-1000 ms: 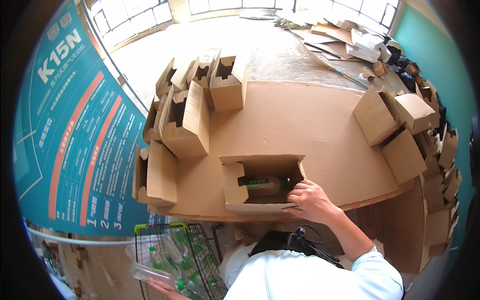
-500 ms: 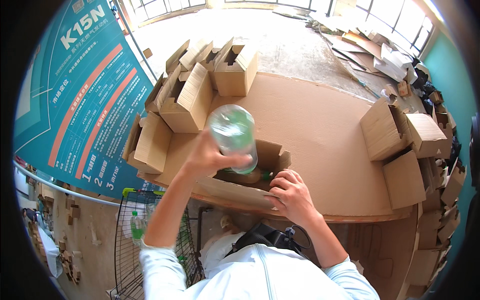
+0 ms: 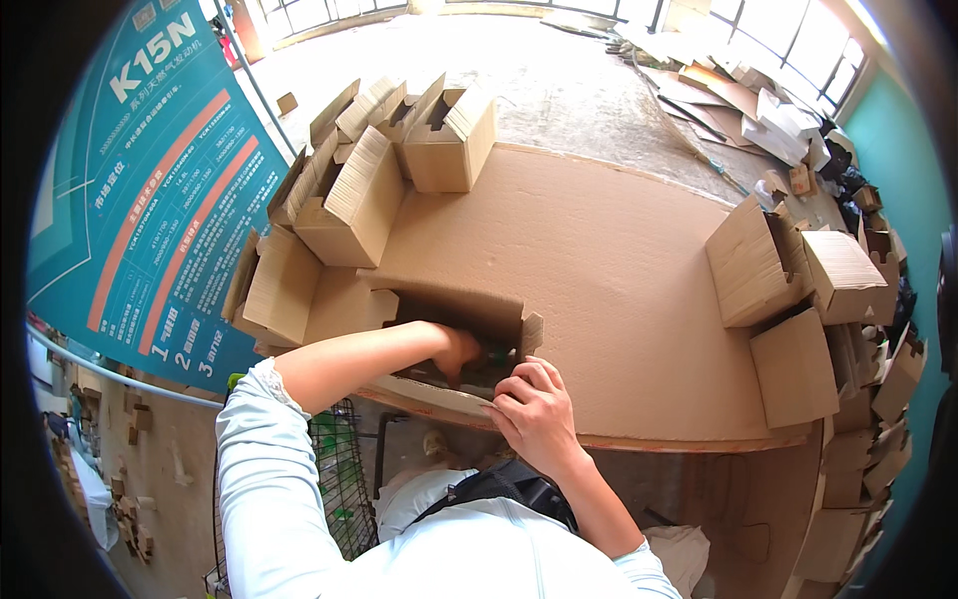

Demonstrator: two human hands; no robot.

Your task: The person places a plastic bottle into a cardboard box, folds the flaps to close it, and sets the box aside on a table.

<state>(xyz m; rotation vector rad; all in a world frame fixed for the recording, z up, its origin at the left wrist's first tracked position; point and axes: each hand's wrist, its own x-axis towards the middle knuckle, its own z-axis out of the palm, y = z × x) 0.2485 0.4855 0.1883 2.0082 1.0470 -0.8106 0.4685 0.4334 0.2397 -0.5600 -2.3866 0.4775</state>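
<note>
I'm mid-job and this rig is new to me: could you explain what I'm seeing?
There is no machine: a person works bare-handed, seen from a fisheye camera worn on the head, looking down, so straight edges bend. On the brown table top stand cardboard boxes, grouped left and right. The left hand reaches into the near box; whatever it holds is hidden inside. The right hand grips that box's near right corner. Below left, a wire basket holds green items.
</note>
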